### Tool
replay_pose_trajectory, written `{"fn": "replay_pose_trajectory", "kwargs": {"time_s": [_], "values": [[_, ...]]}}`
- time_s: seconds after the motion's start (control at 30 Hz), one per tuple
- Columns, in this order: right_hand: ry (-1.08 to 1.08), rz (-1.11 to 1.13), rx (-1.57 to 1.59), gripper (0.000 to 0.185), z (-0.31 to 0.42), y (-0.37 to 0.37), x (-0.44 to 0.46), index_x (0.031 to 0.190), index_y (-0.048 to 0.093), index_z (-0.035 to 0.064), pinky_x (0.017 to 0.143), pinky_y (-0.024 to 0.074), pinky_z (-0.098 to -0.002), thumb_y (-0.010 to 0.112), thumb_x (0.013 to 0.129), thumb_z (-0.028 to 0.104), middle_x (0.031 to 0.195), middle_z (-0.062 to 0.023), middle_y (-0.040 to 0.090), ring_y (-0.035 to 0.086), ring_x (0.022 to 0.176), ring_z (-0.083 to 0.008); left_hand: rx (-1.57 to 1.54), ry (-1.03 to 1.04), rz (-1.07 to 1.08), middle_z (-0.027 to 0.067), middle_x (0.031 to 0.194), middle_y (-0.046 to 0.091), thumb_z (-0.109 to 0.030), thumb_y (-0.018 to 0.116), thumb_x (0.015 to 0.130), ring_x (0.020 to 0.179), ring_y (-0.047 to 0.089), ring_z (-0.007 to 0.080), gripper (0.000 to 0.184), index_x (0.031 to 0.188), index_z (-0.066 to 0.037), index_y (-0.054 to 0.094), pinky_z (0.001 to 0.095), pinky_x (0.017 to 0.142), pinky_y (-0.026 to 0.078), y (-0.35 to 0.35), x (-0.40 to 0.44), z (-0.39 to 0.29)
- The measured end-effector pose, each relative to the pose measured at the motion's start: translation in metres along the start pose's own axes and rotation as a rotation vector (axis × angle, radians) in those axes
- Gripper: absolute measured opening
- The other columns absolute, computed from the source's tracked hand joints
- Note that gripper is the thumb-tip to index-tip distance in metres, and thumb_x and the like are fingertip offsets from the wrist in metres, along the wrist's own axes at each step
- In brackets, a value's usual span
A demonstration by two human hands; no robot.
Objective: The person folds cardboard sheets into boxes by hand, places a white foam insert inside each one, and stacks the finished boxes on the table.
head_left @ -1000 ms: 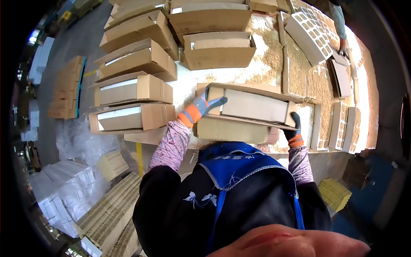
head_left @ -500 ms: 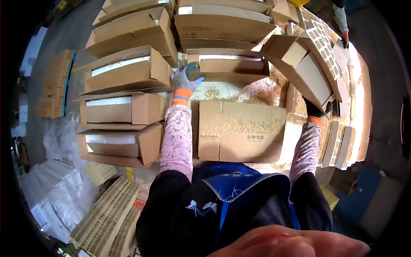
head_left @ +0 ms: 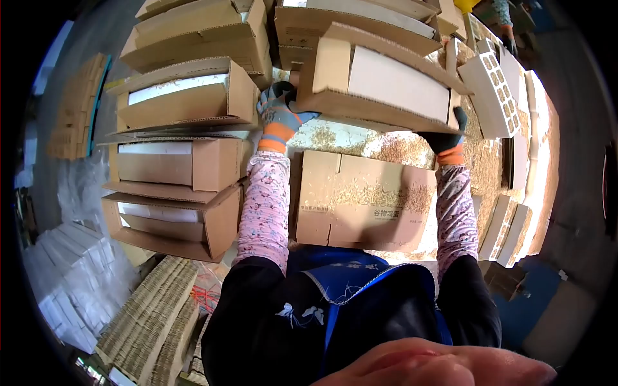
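Note:
An uncovered cardboard box with a white inner panel is held slightly tilted over the middle of the work surface. My right hand, in a dark glove with an orange cuff, is closed around its right end, its fingers partly hidden. At the left end is my left hand, in a grey-blue and orange glove, its thumb by the lower edge and its fingers curled at the cardboard. Another box behind is mostly covered by the held one. Nearer my body lies a printed cardboard panel or box, strewn with husk-like bits.
Several open boxes stand at left and at the back. White blocks with a cell-patterned side and loose brown bits lie at right. Another person's arm shows at top right. Stacked trays are at lower left.
My right hand has swung the box leftward from the right side, levelling it over the middle in front of the rear box. My left hand has stayed almost in place.

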State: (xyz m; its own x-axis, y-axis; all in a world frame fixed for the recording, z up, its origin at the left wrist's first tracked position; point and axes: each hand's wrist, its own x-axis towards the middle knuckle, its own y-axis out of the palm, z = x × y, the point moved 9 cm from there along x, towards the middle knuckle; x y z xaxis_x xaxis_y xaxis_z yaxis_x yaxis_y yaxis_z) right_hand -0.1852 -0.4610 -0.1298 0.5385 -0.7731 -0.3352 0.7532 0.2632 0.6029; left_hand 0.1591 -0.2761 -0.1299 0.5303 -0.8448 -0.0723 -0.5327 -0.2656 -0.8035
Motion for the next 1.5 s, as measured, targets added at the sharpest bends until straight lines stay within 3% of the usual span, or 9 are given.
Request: {"fn": "replay_pose_trajectory", "kwargs": {"time_s": [0.07,0.23,0.37,0.63,0.7,0.9,1.13,1.33,1.5], "values": [[-0.28,0.151,-0.807,0.069,0.017,0.039,-0.008,0.132,0.034,0.0103,0.088,0.0466,-0.0504,0.061,0.079,0.045,0.129,-0.0157,0.043,0.05,0.11,-0.0299,0.035,-0.061,-0.029,0.0126,0.131,0.043,-0.059,0.076,0.055,0.126,0.029,0.0371,0.082,0.114,-0.005,0.058,0.0451,0.102,0.029,0.015,0.002,0.013],[-0.158,0.048,-0.544,0.084,0.008,0.019,0.011,0.136,0.024,0.0103,0.084,0.0499,-0.0485,0.075,0.07,0.011,0.128,-0.0151,0.042,0.051,0.108,-0.0293,-0.825,-0.26,-0.027,0.0203,0.129,0.044,-0.027,0.087,0.056,0.121,0.041,0.0292,0.087,0.126,0.004,0.044,0.0357,0.1,0.037,0.066,0.005,0.052],[-0.682,0.292,-1.218,0.094,0.022,0.082,-0.014,0.138,0.02,0.0149,0.081,0.0502,-0.051,0.079,0.066,0.005,0.126,-0.0146,0.045,0.053,0.105,-0.0309,-0.648,-0.215,-0.251,0.0183,0.127,0.047,-0.014,0.086,0.058,0.114,0.048,0.0256,0.09,0.129,0.007,0.035,0.0324,0.096,0.041,0.04,-0.015,0.027],[-0.532,0.1,-1.177,0.115,0.016,0.07,-0.005,0.137,0.021,0.0036,0.091,0.0477,-0.035,0.089,0.044,0.004,0.126,-0.0142,0.045,0.051,0.109,-0.0239,-0.743,-0.284,-0.121,0.0203,0.13,0.046,-0.023,0.085,0.06,0.117,0.046,0.0258,0.094,0.132,0.005,0.032,0.0319,0.097,0.038,0.051,-0.017,0.04],[0.078,-0.204,-0.507,0.063,-0.004,0.064,-0.007,0.133,0.036,0.0179,0.078,0.0471,-0.0481,0.061,0.081,0.042,0.122,-0.0087,0.049,0.052,0.1,-0.023,-0.675,-0.281,-0.149,0.0203,0.13,0.046,-0.025,0.085,0.061,0.117,0.047,0.0266,0.092,0.131,0.005,0.033,0.0324,0.097,0.038,0.048,-0.015,0.036],[0.121,-0.305,-0.007,0.097,-0.014,0.033,-0.034,0.137,0.035,0.0114,0.094,0.0375,-0.052,0.03,0.072,0.084,0.136,-0.019,0.04,0.042,0.12,-0.035,-0.487,-0.218,-0.227,0.0235,0.13,0.045,-0.035,0.073,0.074,0.119,0.046,0.0324,0.079,0.131,0.006,0.035,0.036,0.099,0.036,0.056,-0.04,0.051],[-0.281,-0.629,-0.724,0.038,-0.025,-0.104,-0.237,0.12,0.054,-0.0013,0.091,0.041,-0.03,0.055,0.09,0.023,0.117,-0.0112,0.058,0.054,0.105,-0.0183,-0.374,-0.197,0.06,0.0235,0.129,0.047,-0.034,0.061,0.084,0.119,0.046,0.0352,0.065,0.134,-0.001,0.035,0.0381,0.099,0.036,0.044,-0.239,0.042],[-0.015,-0.278,-0.669,0.077,-0.106,-0.11,-0.316,0.141,0.022,-0.0031,0.102,0.0311,-0.0276,0.067,0.083,0.02,0.137,-0.0166,0.04,0.038,0.125,-0.0214,0.004,-0.205,0.102,0.0252,0.129,0.046,-0.04,0.059,0.083,0.115,0.047,0.0403,0.076,0.14,-0.003,0.025,0.0428,0.098,0.037,0.068,-0.325,0.038],[-0.132,-0.196,-0.789,0.051,-0.005,-0.065,-0.34,0.121,0.052,-0.0053,0.087,0.0455,-0.0275,0.071,0.077,0.015,0.11,-0.0132,0.062,0.058,0.099,-0.0171,0.076,0.001,0.097,0.0233,0.117,0.055,-0.041,0.064,0.08,0.105,0.054,0.0367,0.063,0.128,-0.005,0.046,0.0403,0.091,0.043,-0.043,-0.309,-0.068]]}}
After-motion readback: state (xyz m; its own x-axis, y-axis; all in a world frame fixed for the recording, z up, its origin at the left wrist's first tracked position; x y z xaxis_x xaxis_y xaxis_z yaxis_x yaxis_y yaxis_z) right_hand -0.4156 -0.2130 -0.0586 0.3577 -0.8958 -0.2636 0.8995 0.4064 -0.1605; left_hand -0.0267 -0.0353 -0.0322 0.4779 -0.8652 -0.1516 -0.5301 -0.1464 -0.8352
